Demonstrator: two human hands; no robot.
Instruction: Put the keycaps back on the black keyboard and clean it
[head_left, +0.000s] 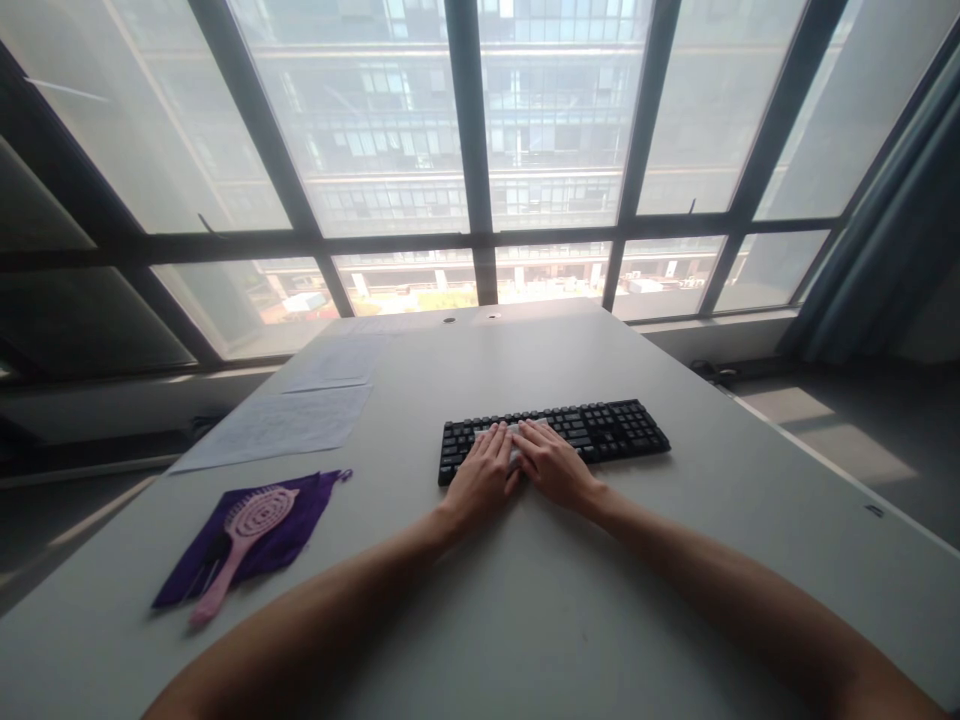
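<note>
A black keyboard (619,428) lies on the white table in front of me, slightly turned. Over its left half rests a thin white sheet, like a tissue or wipe (515,456), mostly covered by my hands. My left hand (486,472) lies flat on the sheet with its fingers stretched forward. Beside it, my right hand (555,468) also lies flat, its fingers angled to the left. The fingertips of both hands nearly meet on the sheet, which shows between them and at its far edge.
Left of my hands, a pink hairbrush (260,512) rests on a purple drawstring pouch (306,517). Papers (277,428) lie along the table's left side. Large windows (555,120) stand beyond the white table (517,350). A blue-grey curtain (877,230) hangs at the right.
</note>
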